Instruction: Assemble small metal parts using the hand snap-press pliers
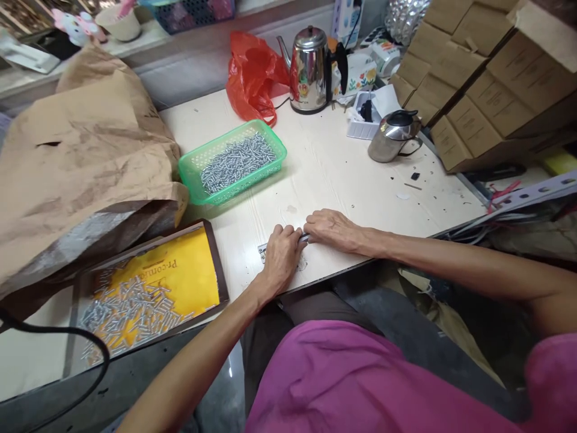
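Observation:
Near the front edge of the table, my left hand [283, 255] has its fingers closed over a small flat metal piece [262, 251], whose end sticks out to the left. My right hand [332, 230] is close beside it, fingers curled around a thin dark metal bar [305, 237] that shows between the two hands. Whether the bar and the flat piece are one part is hidden by my fingers. Beyond my hands is a green plastic basket [234, 195] full of small metal pins. To the left, more pins [135, 316] lie in a shallow tray with a yellow bottom [193, 264].
A crumpled brown paper sack [85, 150] covers the table's left side. At the back stand a steel kettle [310, 72], a red plastic bag [252, 75] and a small steel pot [393, 138]. Cardboard boxes [487, 102] are stacked at the right; a black cable [67, 329] loops at lower left.

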{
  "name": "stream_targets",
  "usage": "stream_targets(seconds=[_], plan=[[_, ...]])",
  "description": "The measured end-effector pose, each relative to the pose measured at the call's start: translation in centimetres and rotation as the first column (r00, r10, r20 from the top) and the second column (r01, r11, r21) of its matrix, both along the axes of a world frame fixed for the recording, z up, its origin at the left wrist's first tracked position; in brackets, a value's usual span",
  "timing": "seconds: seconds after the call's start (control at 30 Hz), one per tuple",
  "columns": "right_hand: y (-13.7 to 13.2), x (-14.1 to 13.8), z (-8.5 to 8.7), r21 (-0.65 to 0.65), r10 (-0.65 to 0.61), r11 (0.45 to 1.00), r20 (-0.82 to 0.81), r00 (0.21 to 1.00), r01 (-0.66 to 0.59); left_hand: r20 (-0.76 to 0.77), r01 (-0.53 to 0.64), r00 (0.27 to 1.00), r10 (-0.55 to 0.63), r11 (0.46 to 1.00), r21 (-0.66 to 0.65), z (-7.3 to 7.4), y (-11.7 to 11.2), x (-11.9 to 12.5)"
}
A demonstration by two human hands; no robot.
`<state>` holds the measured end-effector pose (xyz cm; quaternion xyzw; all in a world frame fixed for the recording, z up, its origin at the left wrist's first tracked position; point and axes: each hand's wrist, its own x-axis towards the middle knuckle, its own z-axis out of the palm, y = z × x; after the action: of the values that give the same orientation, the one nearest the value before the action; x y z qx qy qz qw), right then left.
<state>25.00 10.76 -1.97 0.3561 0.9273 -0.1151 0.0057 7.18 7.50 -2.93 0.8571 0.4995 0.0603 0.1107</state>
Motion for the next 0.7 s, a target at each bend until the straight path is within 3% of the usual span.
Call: stream_targets(seconds=[0.13, 0.33, 0.47, 0.7], plan=[[0.5, 1.1, 0.4, 0.022, 0.023, 1.000, -0.051, 0.998, -0.022, 0.032, -0.014, 0.999, 0.012, 0.998, 0.057, -0.6, -1.2, -0.1], [2.7, 1.9, 0.3, -0.046, 0.060, 0.997, -0.152, 0.987, -0.067, 0.128, -0.009, 0.992, -0.012, 0.986, 0.169, -2.1, -5.5, 1.2], [2.8, 0.5, -0.2, 0.027, 0.060, 0.998, -0.150, 0.987, -0.057, 0.182, -0.008, 0.983, -0.019, 0.989, 0.149, -2.4, -7.2, 2.1], [4.5, -1.0, -0.6, 0.176, -0.016, 0.984, -0.047, 0.999, 0.024, 0.251, -0.008, 0.968, -0.027, 0.991, 0.137, -3.1, -8.0, 2.0]])
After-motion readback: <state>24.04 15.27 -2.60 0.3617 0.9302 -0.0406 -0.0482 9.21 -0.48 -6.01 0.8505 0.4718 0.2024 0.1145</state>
